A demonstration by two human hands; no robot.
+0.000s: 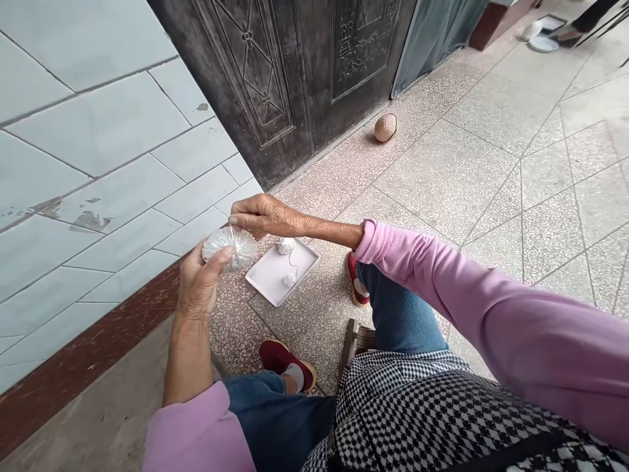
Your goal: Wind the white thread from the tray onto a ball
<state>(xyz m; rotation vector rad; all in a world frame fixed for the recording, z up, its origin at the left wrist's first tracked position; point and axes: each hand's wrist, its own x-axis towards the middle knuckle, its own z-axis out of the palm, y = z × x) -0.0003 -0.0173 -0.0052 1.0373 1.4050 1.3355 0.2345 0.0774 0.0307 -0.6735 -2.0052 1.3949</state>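
My left hand (202, 282) holds a round, shiny silver-white disc-like piece (230, 248), fingers wrapped round its lower edge. My right hand (263, 215) reaches across from the right and pinches a thin thread or wire just above that piece, fingers pressed together. Below them on the floor lies a white flat tray (268, 275) with two small silvery balls (285, 246) joined by a thread. I sit with both knees in blue jeans and red shoes (287, 364) near the tray.
A tiled wall (98, 164) stands at the left with a brown skirting. A dark embossed metal door (295, 72) is ahead, a small ball (386, 127) beside it. Speckled terrazzo floor spreads to the right. Another person's foot shows at top right.
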